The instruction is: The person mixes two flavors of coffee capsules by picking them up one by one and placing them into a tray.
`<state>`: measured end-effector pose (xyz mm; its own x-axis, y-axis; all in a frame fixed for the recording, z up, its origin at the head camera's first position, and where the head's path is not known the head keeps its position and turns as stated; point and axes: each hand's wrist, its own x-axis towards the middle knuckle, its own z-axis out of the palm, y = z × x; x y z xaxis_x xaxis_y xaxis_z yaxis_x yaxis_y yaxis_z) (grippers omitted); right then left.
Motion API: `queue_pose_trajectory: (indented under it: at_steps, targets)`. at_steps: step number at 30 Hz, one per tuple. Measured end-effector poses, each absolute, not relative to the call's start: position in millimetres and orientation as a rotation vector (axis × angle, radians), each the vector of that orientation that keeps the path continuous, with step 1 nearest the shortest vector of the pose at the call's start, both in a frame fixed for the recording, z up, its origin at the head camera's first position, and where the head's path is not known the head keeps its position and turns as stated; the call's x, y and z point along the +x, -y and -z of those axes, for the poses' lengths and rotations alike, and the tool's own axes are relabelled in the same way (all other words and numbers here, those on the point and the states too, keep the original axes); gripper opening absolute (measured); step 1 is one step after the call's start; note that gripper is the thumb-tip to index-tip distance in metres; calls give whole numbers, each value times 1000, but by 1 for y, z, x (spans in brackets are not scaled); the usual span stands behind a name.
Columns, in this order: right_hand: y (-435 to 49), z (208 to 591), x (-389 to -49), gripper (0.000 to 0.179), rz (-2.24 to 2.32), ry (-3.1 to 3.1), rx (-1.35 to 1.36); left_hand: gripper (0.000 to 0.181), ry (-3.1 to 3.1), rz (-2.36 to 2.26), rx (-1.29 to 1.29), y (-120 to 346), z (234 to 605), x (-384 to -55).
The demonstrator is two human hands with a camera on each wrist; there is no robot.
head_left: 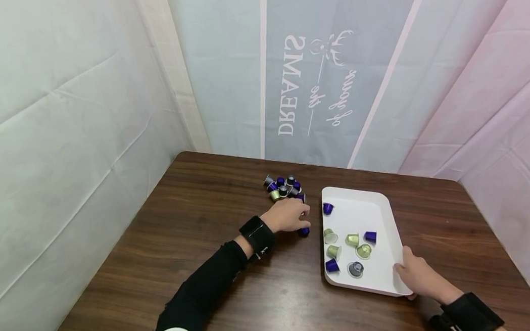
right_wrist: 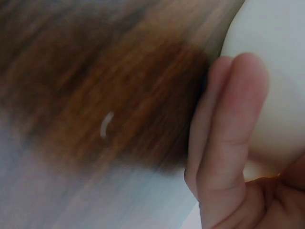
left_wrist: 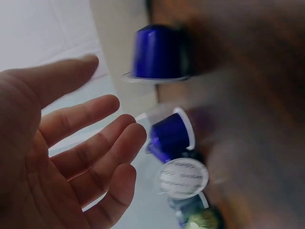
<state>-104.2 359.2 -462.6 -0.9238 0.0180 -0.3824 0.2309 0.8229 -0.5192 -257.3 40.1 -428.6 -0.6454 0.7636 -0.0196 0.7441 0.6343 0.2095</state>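
Note:
My left hand [head_left: 288, 215] hovers beside a pile of coffee capsules [head_left: 283, 190], its fingers loosely spread and holding nothing. In the left wrist view, a purple capsule [left_wrist: 159, 53] stands near the thumb, apart from it. Another purple capsule [left_wrist: 170, 133] and a capsule with a white printed lid [left_wrist: 184, 178] are close past the fingertips. My right hand [head_left: 419, 274] grips the near right corner of a white tray [head_left: 372, 207], thumb over the rim. Inside the tray lie several purple and green capsules and a grey capsule [head_left: 355, 269].
The brown wooden table [head_left: 196, 240] carries both the tray and the pile. A printed curtain [head_left: 314, 81] hangs along its far edge, with white fabric [head_left: 63, 147] at the left and pinkish fabric [head_left: 506, 95] at the right.

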Motion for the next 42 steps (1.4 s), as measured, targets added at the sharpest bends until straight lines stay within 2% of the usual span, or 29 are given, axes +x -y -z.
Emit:
queue_pose_trajectory:
  at_steps: [16, 42]
  targets:
    - [-359, 461, -105, 48, 818, -2619, 203, 48, -2719, -144, 1210, -50, 455, -249]
    - [-359, 461, -105, 44, 829, -2604, 210, 31, -2752, -232, 1189, -34, 453, -254]
